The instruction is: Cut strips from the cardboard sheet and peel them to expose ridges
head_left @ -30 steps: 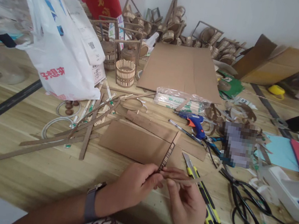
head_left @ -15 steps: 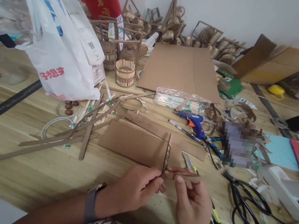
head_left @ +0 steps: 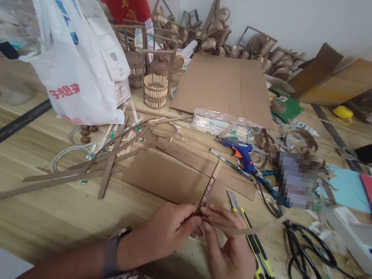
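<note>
Both hands meet low in the middle of the view, over the near edge of a flat cardboard piece (head_left: 161, 178). My left hand (head_left: 171, 227) pinches the near end of a narrow brown cardboard strip (head_left: 215, 173) that points away from me and has a barcode-like printed pattern. My right hand (head_left: 230, 247) is closed on a thin brown strip (head_left: 256, 229), whose free end curves out to the right. The fingertips of both hands almost touch, and they hide where the strips meet. Beside my right hand lies a yellow and black utility knife (head_left: 255, 249), blade out.
Black scissors (head_left: 305, 255) lie to the right, beyond a blue glue gun (head_left: 239, 153) and a pen (head_left: 227, 160). Loose brown strips (head_left: 106, 176) spread to the left near a white plastic bag (head_left: 74, 59). Small slatted buckets (head_left: 154, 91) and a large cardboard sheet (head_left: 226, 87) stand behind.
My right hand has moved slightly left, closer to my left hand, uncovering more of the utility knife. The thin strip's free end now reaches further right. The printed strip has tilted rightward.
</note>
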`<state>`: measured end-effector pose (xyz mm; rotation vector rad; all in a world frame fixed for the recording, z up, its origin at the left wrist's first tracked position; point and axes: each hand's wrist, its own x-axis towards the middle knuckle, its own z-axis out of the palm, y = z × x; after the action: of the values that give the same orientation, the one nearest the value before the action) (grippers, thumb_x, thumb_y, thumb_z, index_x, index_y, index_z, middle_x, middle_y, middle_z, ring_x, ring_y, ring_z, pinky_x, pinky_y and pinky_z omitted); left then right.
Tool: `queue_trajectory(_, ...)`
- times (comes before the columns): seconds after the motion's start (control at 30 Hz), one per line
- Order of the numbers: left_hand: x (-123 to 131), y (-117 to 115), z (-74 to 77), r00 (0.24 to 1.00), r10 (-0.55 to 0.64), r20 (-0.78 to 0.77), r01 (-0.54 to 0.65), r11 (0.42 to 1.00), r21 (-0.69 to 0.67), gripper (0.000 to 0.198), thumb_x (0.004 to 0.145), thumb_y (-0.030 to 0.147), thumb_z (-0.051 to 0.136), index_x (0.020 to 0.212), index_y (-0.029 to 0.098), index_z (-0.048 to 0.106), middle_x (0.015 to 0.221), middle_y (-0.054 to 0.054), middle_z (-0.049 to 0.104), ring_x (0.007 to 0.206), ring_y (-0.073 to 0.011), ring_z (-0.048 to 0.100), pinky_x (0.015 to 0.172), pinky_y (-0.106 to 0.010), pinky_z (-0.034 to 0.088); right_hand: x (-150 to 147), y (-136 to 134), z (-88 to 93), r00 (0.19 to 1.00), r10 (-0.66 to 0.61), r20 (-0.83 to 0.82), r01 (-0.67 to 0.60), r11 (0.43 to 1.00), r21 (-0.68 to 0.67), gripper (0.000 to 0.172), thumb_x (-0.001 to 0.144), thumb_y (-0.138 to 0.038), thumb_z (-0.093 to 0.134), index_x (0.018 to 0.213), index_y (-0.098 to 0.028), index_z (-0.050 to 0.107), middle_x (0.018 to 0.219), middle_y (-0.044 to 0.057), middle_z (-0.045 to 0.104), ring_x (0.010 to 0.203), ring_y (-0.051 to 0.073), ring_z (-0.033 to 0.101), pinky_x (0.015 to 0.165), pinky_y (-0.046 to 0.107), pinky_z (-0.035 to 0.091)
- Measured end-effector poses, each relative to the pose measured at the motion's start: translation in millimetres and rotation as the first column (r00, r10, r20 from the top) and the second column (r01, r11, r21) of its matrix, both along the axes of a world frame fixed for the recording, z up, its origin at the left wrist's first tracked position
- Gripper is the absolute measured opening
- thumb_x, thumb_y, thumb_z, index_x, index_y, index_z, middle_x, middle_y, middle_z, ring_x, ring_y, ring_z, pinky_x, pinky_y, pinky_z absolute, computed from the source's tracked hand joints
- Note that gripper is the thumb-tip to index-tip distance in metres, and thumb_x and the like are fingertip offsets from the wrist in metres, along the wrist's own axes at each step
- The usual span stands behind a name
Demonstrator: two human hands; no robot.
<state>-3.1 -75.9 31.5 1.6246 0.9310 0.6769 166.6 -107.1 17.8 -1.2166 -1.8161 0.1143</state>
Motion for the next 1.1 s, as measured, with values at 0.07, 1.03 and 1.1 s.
queue_trajectory(0.07,-0.2,-0.5,-0.6,1.0,0.0,-0.012,0.0,1.0,0.005,0.029,0.099,0.032,0.043,0.084,0.016,0.062,0.079,-0.006,0.074,0.07,-0.0158,0.069,0.062,-0.021,0.045,-0.9,0.0,2.0,0.999,-0.021,0.028,0.02,0.999,0.034,0.008,0.092,-0.021,0.062,0.098,-0.025,0.065,0.09,0.002,0.077,0.087,0.022,0.071,0.084,0.041,0.049)
queue_trajectory(1.03,-2.1,0.6,-0.2,0.998,-0.049,-0.035,0.049,0.999,0.017,0.033,0.099,0.035,0.041,0.078,0.017,0.06,0.077,-0.006,0.074,0.069,-0.0155,0.069,0.06,-0.021,0.044,-2.1,-2.0,2.6,0.995,-0.093,-0.044,0.09,0.994,-0.063,0.006,0.094,-0.023,0.059,0.095,-0.025,0.064,0.087,0.002,0.076,0.085,0.021,0.071,0.081,0.036,0.051)
queue_trajectory(1.1,-2.9,0.2,0.8,0.997,-0.072,-0.019,0.072,0.997,0.036,0.034,0.099,0.033,0.041,0.078,0.017,0.06,0.078,-0.006,0.074,0.071,-0.0154,0.069,0.062,-0.021,0.045,-1.7,-3.3,3.7,0.974,-0.137,-0.182,0.106,0.98,-0.168,0.008,0.095,-0.026,0.057,0.093,-0.025,0.064,0.087,0.003,0.075,0.083,0.02,0.071,0.075,0.033,0.054)
